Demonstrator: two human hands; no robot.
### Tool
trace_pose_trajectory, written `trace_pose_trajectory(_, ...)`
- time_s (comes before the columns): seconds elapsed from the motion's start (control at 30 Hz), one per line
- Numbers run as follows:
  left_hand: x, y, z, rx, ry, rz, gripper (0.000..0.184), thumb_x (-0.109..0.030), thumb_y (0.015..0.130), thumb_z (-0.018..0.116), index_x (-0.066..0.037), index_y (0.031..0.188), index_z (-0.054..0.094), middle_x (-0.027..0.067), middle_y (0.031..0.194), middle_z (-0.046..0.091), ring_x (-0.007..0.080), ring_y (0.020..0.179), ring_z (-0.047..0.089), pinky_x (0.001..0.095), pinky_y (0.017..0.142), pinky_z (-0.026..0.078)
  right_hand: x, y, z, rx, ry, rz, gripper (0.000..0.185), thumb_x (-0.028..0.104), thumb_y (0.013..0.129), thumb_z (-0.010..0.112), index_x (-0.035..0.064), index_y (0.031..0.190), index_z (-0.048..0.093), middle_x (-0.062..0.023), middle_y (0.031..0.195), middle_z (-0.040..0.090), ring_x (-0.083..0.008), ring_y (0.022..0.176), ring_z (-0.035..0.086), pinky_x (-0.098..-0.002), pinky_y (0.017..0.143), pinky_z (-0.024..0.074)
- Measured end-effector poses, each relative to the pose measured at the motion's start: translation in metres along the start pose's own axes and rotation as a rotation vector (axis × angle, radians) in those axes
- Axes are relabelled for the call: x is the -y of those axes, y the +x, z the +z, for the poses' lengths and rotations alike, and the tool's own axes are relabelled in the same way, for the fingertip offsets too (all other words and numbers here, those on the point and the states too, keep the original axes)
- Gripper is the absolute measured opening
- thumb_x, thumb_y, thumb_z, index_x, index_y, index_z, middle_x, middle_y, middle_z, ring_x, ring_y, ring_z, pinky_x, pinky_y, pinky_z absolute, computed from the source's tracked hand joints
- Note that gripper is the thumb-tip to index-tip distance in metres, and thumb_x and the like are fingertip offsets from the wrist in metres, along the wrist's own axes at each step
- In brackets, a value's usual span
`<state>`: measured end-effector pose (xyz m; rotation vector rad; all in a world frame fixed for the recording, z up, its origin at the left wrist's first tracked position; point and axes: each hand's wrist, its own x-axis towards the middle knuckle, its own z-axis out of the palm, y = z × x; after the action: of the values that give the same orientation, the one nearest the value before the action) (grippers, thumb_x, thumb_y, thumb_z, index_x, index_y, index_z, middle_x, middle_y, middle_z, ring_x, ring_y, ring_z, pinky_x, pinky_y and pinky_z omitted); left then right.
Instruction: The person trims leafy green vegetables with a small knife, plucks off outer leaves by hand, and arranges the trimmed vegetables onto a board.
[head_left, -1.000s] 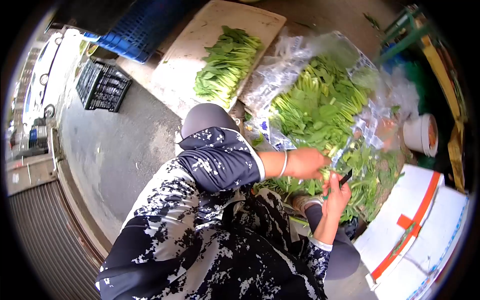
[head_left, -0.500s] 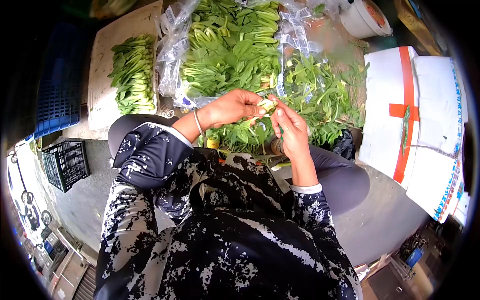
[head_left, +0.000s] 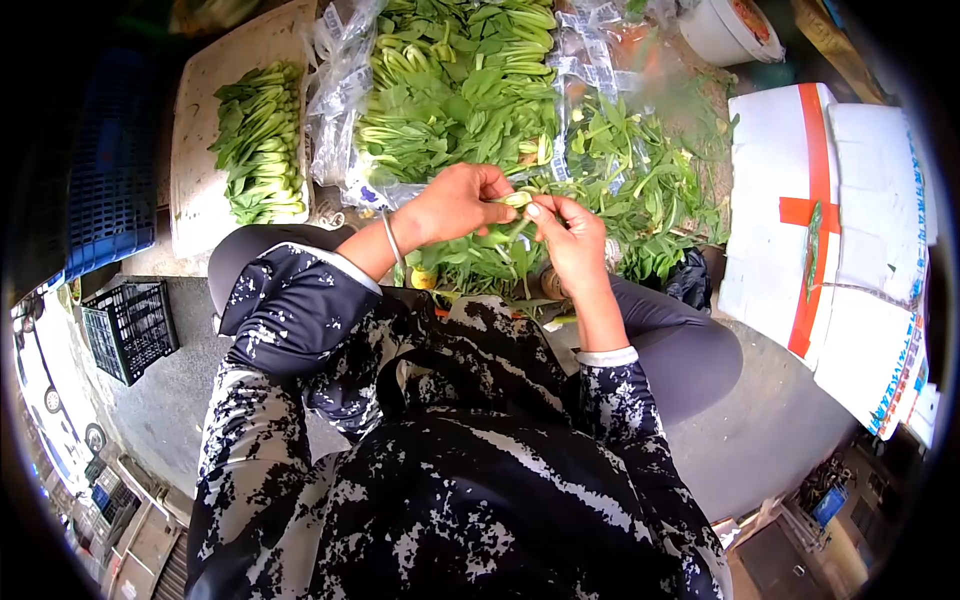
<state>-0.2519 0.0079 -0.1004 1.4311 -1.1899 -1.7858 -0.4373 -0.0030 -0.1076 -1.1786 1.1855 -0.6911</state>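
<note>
My left hand [head_left: 452,207], a bangle at its wrist, is closed around a small bok choy [head_left: 517,199] whose pale cut base points toward me. Against that base presses my right hand [head_left: 574,238], thumb and forefinger pinched together at its side; a green strip seems to hang below the fingers. Beyond my hands lies a large heap of bok choy [head_left: 465,120] on clear printed plastic [head_left: 335,110]. Loose leaves [head_left: 650,190] are scattered to the right and under my hands.
On the left, a board [head_left: 195,130] bears a neat row of bok choy [head_left: 263,150]. White foam boxes [head_left: 765,240] with red tape stand at right, a white bucket [head_left: 725,35] behind them. A black crate [head_left: 130,330] and blue crate [head_left: 115,170] are at left.
Both hands have shifted slightly up and left in view. The bok choy's base has turned more toward me, and my right fingers have closed in beside it.
</note>
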Motion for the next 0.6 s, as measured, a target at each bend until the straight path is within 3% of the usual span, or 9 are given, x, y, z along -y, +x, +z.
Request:
trace_pose_trajectory(0.07, -0.006, -0.004, -0.002, -0.041, 0.099, -0.018, 0.014, -0.006, 0.080, 0.063, 0.002, 0.087, 0.053, 0.0030, 0.074, 0.059, 0.0074, 0.062, 0.054, 0.0208, 0.051, 0.046, -0.021, 0.008, -0.019, -0.046, -0.343, -0.069, 0.016, 0.011, 0.079, 0.065, 0.0007, 0.091, 0.065, -0.0021, 0.079, 0.063, -0.0074, 0.060, 0.052, -0.0200, 0.055, 0.0421)
trace_pose_trajectory(0.13, -0.008, -0.009, -0.002, -0.083, 0.194, -0.036, 0.015, -0.006, 0.079, 0.062, 0.002, 0.086, 0.052, 0.0036, 0.072, 0.059, 0.0080, 0.060, 0.055, 0.0208, 0.048, 0.046, -0.013, 0.008, -0.034, -0.034, -0.846, 0.075, 0.026, 0.018, 0.078, 0.068, -0.0009, 0.094, 0.064, -0.0023, 0.077, 0.063, -0.0074, 0.061, 0.053, -0.0202, 0.055, 0.0428)
trace_pose_trajectory(0.17, -0.007, -0.011, 0.000, -0.091, 0.196, -0.060, 0.016, -0.007, 0.079, 0.063, 0.002, 0.086, 0.051, 0.0045, 0.071, 0.059, 0.0089, 0.058, 0.055, 0.0216, 0.046, 0.046, -0.014, 0.006, -0.031, -0.032, -0.850, 0.075, 0.026, 0.018, 0.078, 0.068, -0.0009, 0.094, 0.064, -0.0023, 0.077, 0.063, -0.0074, 0.061, 0.053, -0.0202, 0.055, 0.0428)
trace_pose_trajectory(0.27, -0.007, -0.014, 0.005, -0.116, 0.265, -0.075, 0.017, -0.007, 0.079, 0.062, 0.001, 0.087, 0.049, 0.0056, 0.069, 0.059, 0.0101, 0.056, 0.056, 0.0236, 0.044, 0.045, -0.006, 0.000, 0.004, -0.049, -0.014, 0.243, 0.035, 0.026, 0.075, 0.072, -0.0008, 0.095, 0.062, -0.0013, 0.070, 0.061, -0.0061, 0.057, 0.052, -0.0179, 0.048, 0.0381)
trace_pose_trajectory(0.33, -0.004, -0.013, 0.007, -0.130, 0.337, -0.061, 0.017, -0.007, 0.079, 0.061, 0.001, 0.087, 0.049, 0.0058, 0.068, 0.059, 0.0104, 0.056, 0.057, 0.0248, 0.043, 0.045, 0.013, -0.004, 0.021, 0.061, 0.071, 0.328, 0.026, 0.023, 0.076, 0.071, 0.0019, 0.089, 0.063, 0.0003, 0.069, 0.059, -0.0046, 0.055, 0.050, -0.0169, 0.043, 0.0326)
trace_pose_trajectory(0.4, 0.001, -0.010, 0.006, -0.178, 0.494, 0.049, 0.021, -0.009, 0.078, 0.064, 0.002, 0.088, 0.049, 0.0066, 0.069, 0.060, 0.0093, 0.056, 0.056, 0.0243, 0.044, 0.044, -0.001, 0.000, 0.029, 0.038, 0.089, 0.215, 0.018, 0.019, 0.079, 0.067, 0.0028, 0.084, 0.062, 0.0020, 0.069, 0.057, -0.0028, 0.054, 0.048, -0.0160, 0.041, 0.0287)
trace_pose_trajectory(0.47, 0.000, -0.009, 0.000, -0.125, 0.296, -0.030, 0.022, -0.010, 0.077, 0.066, 0.002, 0.088, 0.050, 0.0073, 0.069, 0.060, 0.0091, 0.057, 0.056, 0.0235, 0.046, 0.044, -0.001, 0.002, 0.027, 0.032, 0.139, 0.204, 0.012, 0.015, 0.081, 0.064, 0.0034, 0.082, 0.061, 0.0028, 0.068, 0.056, -0.0026, 0.053, 0.047, -0.0155, 0.041, 0.0286)
trace_pose_trajectory(0.53, 0.003, -0.008, -0.007, -0.070, 0.092, -0.110, 0.024, -0.011, 0.076, 0.068, 0.002, 0.088, 0.051, 0.0079, 0.069, 0.061, 0.0090, 0.057, 0.056, 0.0227, 0.049, 0.045, -0.010, 0.004, 0.016, 0.087, 0.094, 0.230, 0.011, 0.012, 0.082, 0.063, 0.0020, 0.085, 0.061, 0.0018, 0.070, 0.057, -0.0049, 0.055, 0.049, -0.0175, 0.045, 0.0341)
trace_pose_trajectory(0.6, 0.007, -0.008, -0.011, 0.004, 0.299, -0.049, 0.024, -0.014, 0.075, 0.070, 0.002, 0.085, 0.056, 0.0075, 0.070, 0.061, 0.0094, 0.061, 0.056, 0.0235, 0.055, 0.045, -0.018, 0.006, 0.006, 0.258, -0.099, 0.126, 0.011, 0.008, 0.081, 0.062, -0.0020, 0.086, 0.060, -0.0003, 0.069, 0.058, -0.0040, 0.057, 0.050, -0.0198, 0.050, 0.0404)
